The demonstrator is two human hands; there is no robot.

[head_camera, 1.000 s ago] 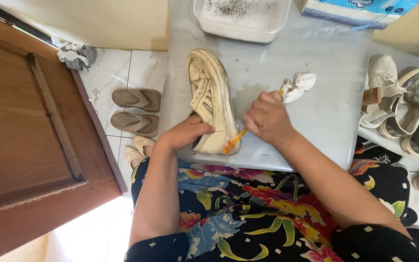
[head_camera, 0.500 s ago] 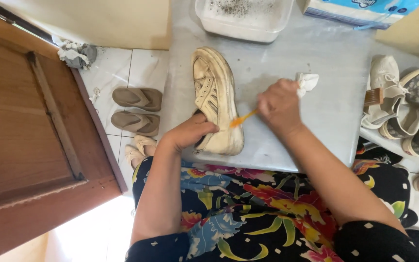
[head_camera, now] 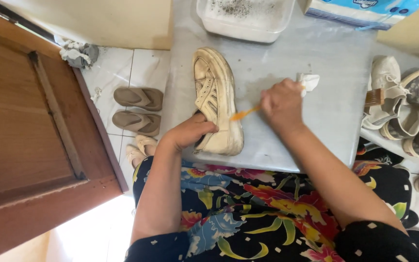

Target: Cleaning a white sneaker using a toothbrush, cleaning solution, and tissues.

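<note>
Head view is showing a dirty cream sneaker [head_camera: 217, 99] lying on a grey tabletop [head_camera: 326, 111], toe pointing away from the person and heel near the table's front edge. The left hand [head_camera: 190, 132] is gripping the sneaker at its heel end, fingers curled closed around the opening and the side of the upper. The right hand [head_camera: 282, 104] is closing tightly around the handle of a small orange brush [head_camera: 245, 113], whose free end is reaching toward the sneaker's right side; whether the tip is actually touching the sole is hard to tell. A crumpled white cloth [head_camera: 309, 80] is sitting just beyond the right hand, against its knuckles. At the far edge of the table a white plastic tub [head_camera: 229, 26] with dark specks inside is resting, and beside it a blue and white package [head_camera: 360, 9] is lying. To the right, off the table, several pale shoes [head_camera: 403, 106] are piling together. On the tiled floor to the left a pair of brown flip-flops [head_camera: 137, 109] is lying near a wooden door [head_camera: 25, 126], with a crumpled rag [head_camera: 78, 53] by the wall. A floral garment [head_camera: 248, 208] is covering the person's lap.
</note>
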